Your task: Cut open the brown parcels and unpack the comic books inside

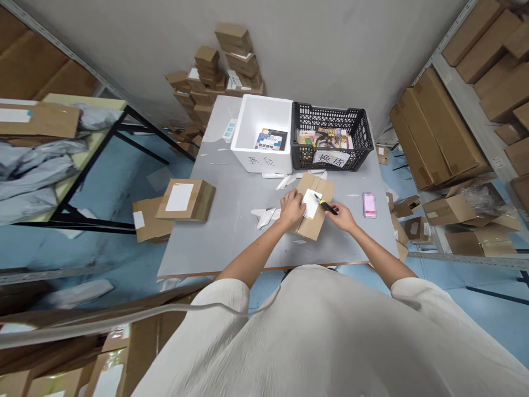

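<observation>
A cardboard box point(314, 227) with a white label point(311, 204) lies at a slant on the grey table. My left hand point(292, 208) is on the box's left part, fingers bent, with the thumb at the label's edge. In my right hand point(342, 216) is a black and yellow box cutter point(328, 207), gripped near its end. Its tip points to the upper left, over the label. I cannot tell whether the tip touches the label. Crumpled white scraps point(264, 216) lie left of the box, and more pieces lie behind it.
A white foam bin point(264, 162) and a black plastic crate point(363, 144), both with books inside, stand at the table's back. Another labelled carton point(198, 204) sits on the left, a lit phone point(369, 205) on the right. Shelves and stacked cartons surround the grey table point(223, 242).
</observation>
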Tool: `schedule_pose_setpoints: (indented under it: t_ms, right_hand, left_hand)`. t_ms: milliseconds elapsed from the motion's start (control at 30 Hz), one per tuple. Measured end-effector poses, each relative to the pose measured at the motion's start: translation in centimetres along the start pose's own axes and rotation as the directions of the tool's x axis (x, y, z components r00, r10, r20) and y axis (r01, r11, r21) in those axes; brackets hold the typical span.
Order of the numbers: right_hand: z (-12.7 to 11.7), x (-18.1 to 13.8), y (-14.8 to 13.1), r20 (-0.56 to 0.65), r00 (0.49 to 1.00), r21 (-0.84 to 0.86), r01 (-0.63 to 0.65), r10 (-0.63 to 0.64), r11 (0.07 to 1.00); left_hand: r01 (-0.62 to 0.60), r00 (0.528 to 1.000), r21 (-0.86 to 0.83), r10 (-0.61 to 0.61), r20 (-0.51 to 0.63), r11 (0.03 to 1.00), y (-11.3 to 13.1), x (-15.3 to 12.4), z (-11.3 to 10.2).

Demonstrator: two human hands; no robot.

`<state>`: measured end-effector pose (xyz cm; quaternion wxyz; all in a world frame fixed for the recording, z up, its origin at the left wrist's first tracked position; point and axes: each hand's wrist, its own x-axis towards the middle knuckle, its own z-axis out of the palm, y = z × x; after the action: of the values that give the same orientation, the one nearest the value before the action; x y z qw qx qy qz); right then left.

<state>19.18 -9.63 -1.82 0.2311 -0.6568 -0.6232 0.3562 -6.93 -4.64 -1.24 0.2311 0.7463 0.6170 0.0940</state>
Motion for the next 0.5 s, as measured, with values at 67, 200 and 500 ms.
schedule_pose_setpoints:
  t_ms: [67, 200, 500]
  right_hand:
    - [-1.2, 2.6, 0.7, -0.06, 0.996, -0.006, 0.062, -0.062, 0.998]
    - [-2.9, 7.3, 1.3, -0.055, 0.994, -0.079, 0.086, -0.09, 0.993]
    - [-2.9, 10.2, 2.0, 0.041, 0.996, -0.088, 0.087, -0.083, 0.992]
  left_hand:
    - [0.0, 0.999, 0.031, -0.001, 0.034, 1.0, 1.7, -0.6, 0.6]
    - [-0.066, 0.992, 0.063, 0.058, 0.116, 0.996, 4.9, -2.3, 1.9]
    - [-0.074, 0.976, 0.139, 0.043, 0.213, 0.988, 5.8, -3.5, 2.3]
